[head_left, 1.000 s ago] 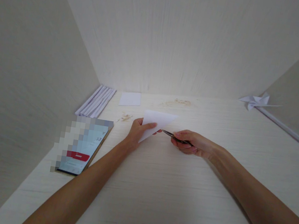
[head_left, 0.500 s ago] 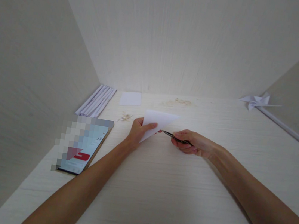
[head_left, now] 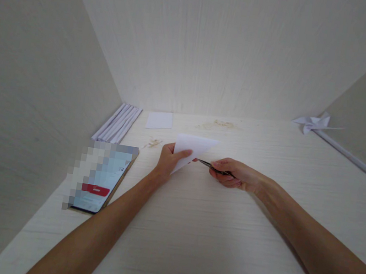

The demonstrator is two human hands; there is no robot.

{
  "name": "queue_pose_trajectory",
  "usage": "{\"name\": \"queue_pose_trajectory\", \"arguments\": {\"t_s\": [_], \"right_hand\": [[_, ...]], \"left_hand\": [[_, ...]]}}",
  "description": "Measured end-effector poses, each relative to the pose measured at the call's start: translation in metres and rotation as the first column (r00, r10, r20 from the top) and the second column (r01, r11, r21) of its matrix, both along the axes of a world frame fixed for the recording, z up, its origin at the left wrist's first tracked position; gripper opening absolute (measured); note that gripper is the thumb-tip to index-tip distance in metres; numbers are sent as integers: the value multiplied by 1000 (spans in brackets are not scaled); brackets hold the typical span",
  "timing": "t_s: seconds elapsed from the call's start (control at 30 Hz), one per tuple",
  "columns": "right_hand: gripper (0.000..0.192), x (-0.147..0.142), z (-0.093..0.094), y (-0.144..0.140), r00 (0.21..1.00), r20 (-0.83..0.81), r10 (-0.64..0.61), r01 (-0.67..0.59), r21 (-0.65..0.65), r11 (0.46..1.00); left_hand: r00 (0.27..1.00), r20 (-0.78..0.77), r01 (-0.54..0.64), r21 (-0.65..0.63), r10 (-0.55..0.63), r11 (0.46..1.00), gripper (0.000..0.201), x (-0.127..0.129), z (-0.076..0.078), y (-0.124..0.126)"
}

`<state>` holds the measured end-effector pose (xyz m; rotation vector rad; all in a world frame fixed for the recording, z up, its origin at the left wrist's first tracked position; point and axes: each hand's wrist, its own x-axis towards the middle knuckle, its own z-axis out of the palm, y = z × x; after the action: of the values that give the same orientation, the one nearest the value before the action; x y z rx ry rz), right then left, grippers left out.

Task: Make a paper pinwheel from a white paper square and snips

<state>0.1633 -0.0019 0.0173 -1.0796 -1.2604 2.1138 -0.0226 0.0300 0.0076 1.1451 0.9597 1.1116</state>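
My left hand (head_left: 166, 160) pinches a white sheet of paper folded into a triangle (head_left: 191, 149), held just above the pale wooden desk (head_left: 209, 234). My right hand (head_left: 232, 173) grips thin dark tweezers (head_left: 209, 165), whose tips point left and reach the paper's lower edge beside my left thumb. Both forearms stretch in from the bottom of the view.
A phone with a lit screen (head_left: 101, 179) lies at the left. Behind it are a stack of white paper strips (head_left: 118, 122), a small white paper square (head_left: 159, 120) and some scraps (head_left: 154, 142). A white paper pinwheel on a stick (head_left: 315, 124) lies at the far right. Walls enclose three sides.
Nothing has visibly moved apart from a slight shift of the view; both hands keep their hold, and the phone's screen counter has changed.
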Motion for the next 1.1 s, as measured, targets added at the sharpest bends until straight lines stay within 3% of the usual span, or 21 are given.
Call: {"name": "queue_pose_trajectory", "arguments": {"t_s": [0.6,1.1], "right_hand": [[28,-5,1,0,997,78,13,-15,21,1000],[28,-1,0,0,1000,-1,27,-27,6,1000]], "left_hand": [[983,-166,-52,152,77,987,17,0,-4,0],[992,-117,-34,130,49,991,17,0,-4,0]]}}
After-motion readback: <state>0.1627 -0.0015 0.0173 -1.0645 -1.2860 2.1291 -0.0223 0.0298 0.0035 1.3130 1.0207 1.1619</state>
